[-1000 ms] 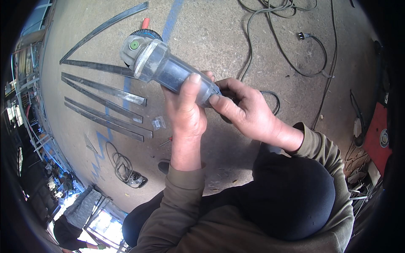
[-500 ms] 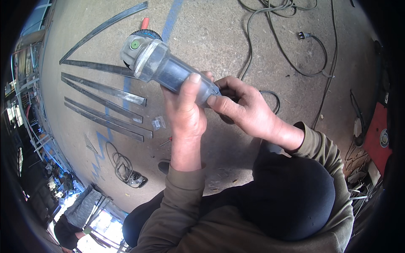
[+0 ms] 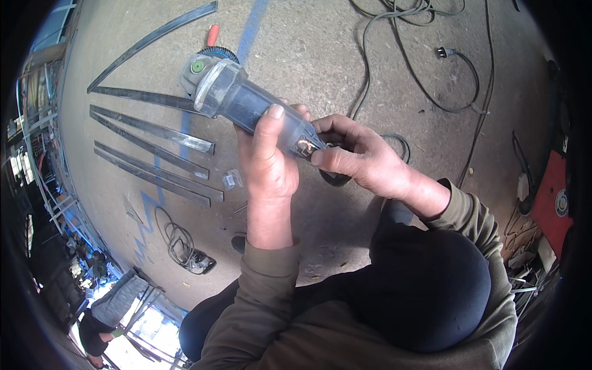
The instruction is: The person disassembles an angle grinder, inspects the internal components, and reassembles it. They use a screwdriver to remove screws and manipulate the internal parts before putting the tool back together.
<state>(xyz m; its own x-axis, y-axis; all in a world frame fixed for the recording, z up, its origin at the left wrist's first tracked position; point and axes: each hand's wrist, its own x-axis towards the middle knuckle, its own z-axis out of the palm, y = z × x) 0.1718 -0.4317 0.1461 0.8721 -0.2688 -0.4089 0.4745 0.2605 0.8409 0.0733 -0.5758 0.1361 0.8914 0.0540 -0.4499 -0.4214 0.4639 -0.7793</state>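
An angle grinder (image 3: 250, 105) with a dusty grey body lies slantwise in my hands, its head toward the upper left. My left hand (image 3: 269, 163) is closed round the body from below, thumb on top. At the rear end, my right hand (image 3: 364, 157) pinches with thumb and fingers; just what they grip is partly hidden. Beside the right thumb, copper-coloured inner parts (image 3: 306, 147) show in the housing. A dark curved piece (image 3: 335, 179) hangs below the right fingers. A red side handle (image 3: 213, 35) and a dark toothed-looking wheel (image 3: 225, 54) stick out beyond the head.
Several flat metal bars (image 3: 154, 134) lie on the concrete floor at left. Near them are a small clear plastic bag (image 3: 232, 179) and a coiled cord (image 3: 177, 240). A long cable (image 3: 367, 68) with a plug (image 3: 443, 53) lies far right. Another person's arm (image 3: 111, 336) shows lower left.
My right hand has shifted slightly right and down at the grinder's rear end. A gap there now shows the copper-coloured inner parts. The left hand still holds the body.
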